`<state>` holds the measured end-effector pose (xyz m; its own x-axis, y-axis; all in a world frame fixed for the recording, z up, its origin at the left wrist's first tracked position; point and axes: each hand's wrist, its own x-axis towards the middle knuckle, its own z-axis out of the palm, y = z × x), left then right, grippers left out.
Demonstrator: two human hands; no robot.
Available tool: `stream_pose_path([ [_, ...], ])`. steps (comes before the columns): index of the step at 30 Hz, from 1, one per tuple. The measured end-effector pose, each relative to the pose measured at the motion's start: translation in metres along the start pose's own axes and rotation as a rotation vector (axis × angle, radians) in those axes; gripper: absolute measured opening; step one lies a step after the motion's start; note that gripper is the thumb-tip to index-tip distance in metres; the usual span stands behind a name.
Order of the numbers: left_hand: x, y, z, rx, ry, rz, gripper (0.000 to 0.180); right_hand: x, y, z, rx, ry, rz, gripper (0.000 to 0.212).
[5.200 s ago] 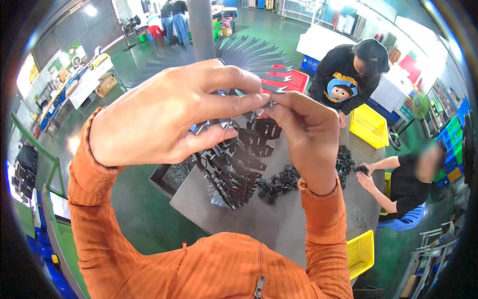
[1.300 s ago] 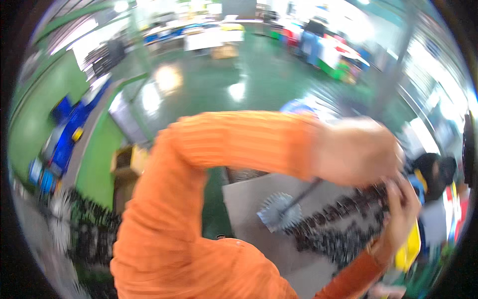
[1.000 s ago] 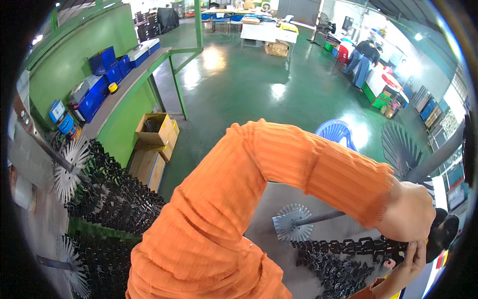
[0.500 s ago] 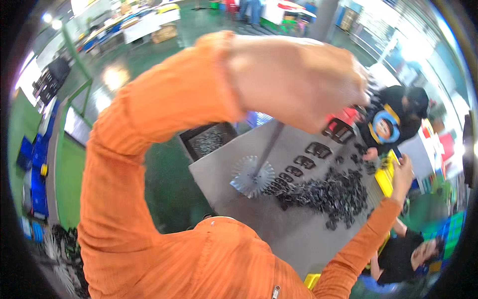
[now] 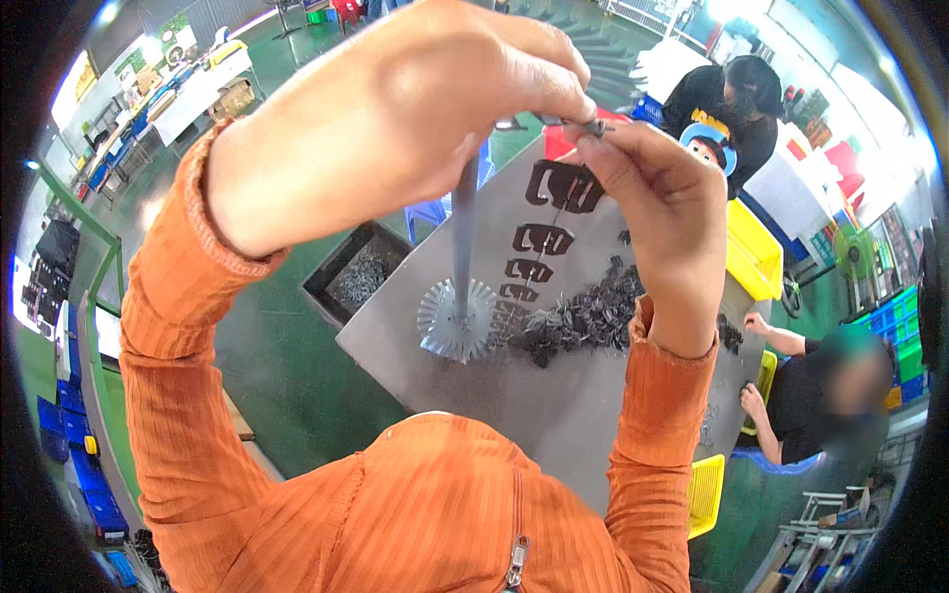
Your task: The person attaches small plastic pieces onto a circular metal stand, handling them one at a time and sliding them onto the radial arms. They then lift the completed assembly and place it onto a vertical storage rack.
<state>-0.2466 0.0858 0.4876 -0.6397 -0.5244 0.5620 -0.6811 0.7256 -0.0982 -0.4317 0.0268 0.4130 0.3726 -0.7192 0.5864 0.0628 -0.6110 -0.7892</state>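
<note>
- The left hand (image 5: 395,109) is raised high and close to the camera, fingers curled, fingertips pinching a small metal hook (image 5: 591,126) at the top of the view.
- The right hand (image 5: 662,212) meets it from the right; its thumb and forefinger are closed on the same hook, so both hands grasp it together.
- The hook is a thin, grey bit of wire, mostly hidden by the fingertips.
- Below the hook hangs a string of black clips (image 5: 542,239), one under another on a fine wire, running down toward the table (image 5: 554,425).
- Each clip is flat, dark and roughly rectangular with notched cut-outs; the top ones look largest, being nearest the camera.
- A loose pile of clips (image 5: 593,316) lies on the grey table, right of the string's lower end.
- A grey pole (image 5: 463,247) stands just left of the string, rising from a toothed metal disc (image 5: 455,321) on the table.
- A dark bin (image 5: 358,274) of small metal parts sits at the table's left edge.
- Two other people are at the far and right sides, beside yellow crates (image 5: 751,257).
</note>
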Motion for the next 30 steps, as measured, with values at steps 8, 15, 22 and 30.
stream_pose_path([
  [8,0.002,-0.010,0.003,-0.001,-0.133,0.049,0.043,-0.010,0.011,-0.008,-0.201,0.170,-0.161,0.013],
  [15,0.004,-0.025,0.032,-0.075,0.000,0.117,0.041,-0.018,0.015,-0.006,-0.148,0.287,-0.249,0.010],
  [22,0.009,-0.025,0.029,-0.074,0.089,0.153,0.040,-0.025,0.038,-0.061,-0.241,0.309,-0.121,0.018],
  [30,0.006,-0.011,0.013,-0.014,0.018,0.017,0.040,-0.018,0.109,-0.204,-0.678,0.284,0.228,0.033],
])
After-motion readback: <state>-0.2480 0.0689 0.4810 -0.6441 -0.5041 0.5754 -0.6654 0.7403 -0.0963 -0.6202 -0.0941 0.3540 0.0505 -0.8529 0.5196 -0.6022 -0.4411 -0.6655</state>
